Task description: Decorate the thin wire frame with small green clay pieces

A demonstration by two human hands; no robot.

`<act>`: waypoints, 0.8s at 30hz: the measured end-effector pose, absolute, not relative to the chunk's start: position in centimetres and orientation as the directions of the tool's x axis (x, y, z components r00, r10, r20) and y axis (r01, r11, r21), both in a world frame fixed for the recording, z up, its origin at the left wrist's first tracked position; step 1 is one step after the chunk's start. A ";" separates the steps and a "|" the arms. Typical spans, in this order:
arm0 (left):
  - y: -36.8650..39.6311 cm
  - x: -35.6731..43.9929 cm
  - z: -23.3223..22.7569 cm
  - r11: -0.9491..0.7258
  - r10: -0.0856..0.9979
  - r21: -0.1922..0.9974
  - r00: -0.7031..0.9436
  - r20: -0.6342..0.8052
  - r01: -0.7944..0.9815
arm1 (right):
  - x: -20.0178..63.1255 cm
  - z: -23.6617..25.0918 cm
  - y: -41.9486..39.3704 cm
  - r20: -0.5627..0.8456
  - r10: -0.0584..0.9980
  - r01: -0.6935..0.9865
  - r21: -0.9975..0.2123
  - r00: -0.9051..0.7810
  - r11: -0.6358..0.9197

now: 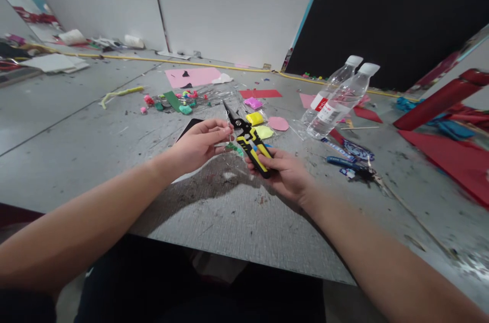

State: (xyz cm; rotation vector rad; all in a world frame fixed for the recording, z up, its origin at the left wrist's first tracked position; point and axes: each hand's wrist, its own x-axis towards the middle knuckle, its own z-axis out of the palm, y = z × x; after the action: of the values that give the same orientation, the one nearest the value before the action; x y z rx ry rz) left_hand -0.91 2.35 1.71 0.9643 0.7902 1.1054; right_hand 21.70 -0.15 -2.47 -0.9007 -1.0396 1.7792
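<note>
My right hand (288,172) is closed round the black-and-yellow handles of long-nosed pliers (244,134), whose jaws point up and to the left. Just beside the jaws, my left hand (202,142) pinches a thin, pale, wire-like piece (229,122), too fine to make out fully. Green bits (235,149) show on the table below, partly hidden by the hands. Behind the left fingers lies a dark flat object (190,127), mostly covered. Small packets of clay, yellow (255,118) and magenta (253,103), rest beyond the pliers.
Two clear water bottles (334,101) stand to the right. Keys and lanyards (353,165), a thin stick (416,218) and red sheets (451,160) lie farther right. Pink paper (193,77) and colourful beads or clay bits (183,101) are ahead. A yellow cord (183,61) crosses the back.
</note>
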 end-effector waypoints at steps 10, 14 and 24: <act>2.2 -1.0 1.8 0.057 0.966 0.931 0.257 0.040 -0.361 | 21.3 -2.8 -0.6 -0.141 0.929 -0.241 -0.942 -0.342 -0.232; 2.0 -1.1 1.9 0.033 0.963 0.938 0.264 0.063 -0.345 | 21.2 -2.6 -1.0 -0.161 0.910 -0.210 -0.944 -0.381 -0.255; 1.5 -1.0 2.2 0.050 0.945 0.943 0.321 0.062 -0.330 | 20.8 -2.5 -1.4 -0.176 0.892 -0.076 -0.971 -0.416 -0.227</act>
State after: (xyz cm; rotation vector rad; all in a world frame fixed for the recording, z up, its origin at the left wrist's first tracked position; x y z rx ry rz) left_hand -1.05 1.53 2.24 1.1027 0.7193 1.1103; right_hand 20.75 -1.40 -2.51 -1.0380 -1.3058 1.7322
